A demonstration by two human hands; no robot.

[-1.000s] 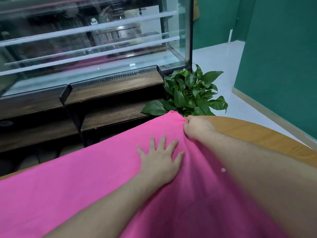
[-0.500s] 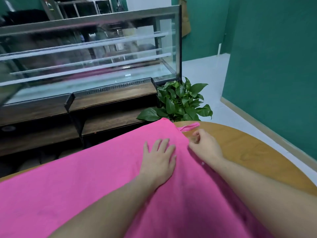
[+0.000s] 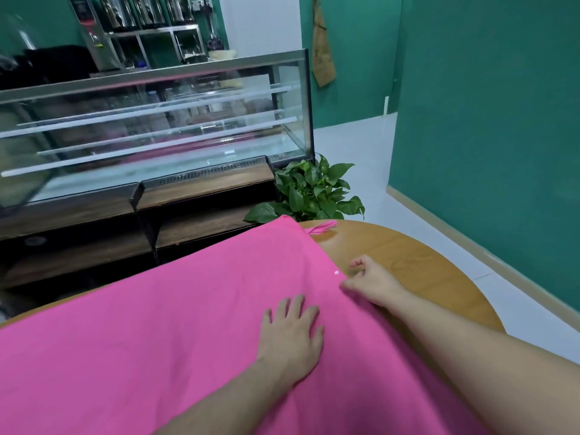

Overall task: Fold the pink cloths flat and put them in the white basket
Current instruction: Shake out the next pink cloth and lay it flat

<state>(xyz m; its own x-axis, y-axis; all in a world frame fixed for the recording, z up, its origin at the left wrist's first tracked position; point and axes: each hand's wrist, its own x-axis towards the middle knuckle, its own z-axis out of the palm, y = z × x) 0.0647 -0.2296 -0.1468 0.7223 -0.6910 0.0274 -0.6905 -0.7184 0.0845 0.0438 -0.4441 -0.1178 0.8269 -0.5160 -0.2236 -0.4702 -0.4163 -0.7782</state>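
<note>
pink cloth [image 3: 163,324] spread flat over the round wooden table [image 3: 408,255] | left hand [image 3: 292,337] open, palm pressing the cloth to anchor it | right hand [image 3: 373,285] pinches the cloth's right edge, likely straightening it | white basket unseen

Even soft indoor light, glass case [image 3: 157,136] reflections, wide-angle bending at edges
</note>
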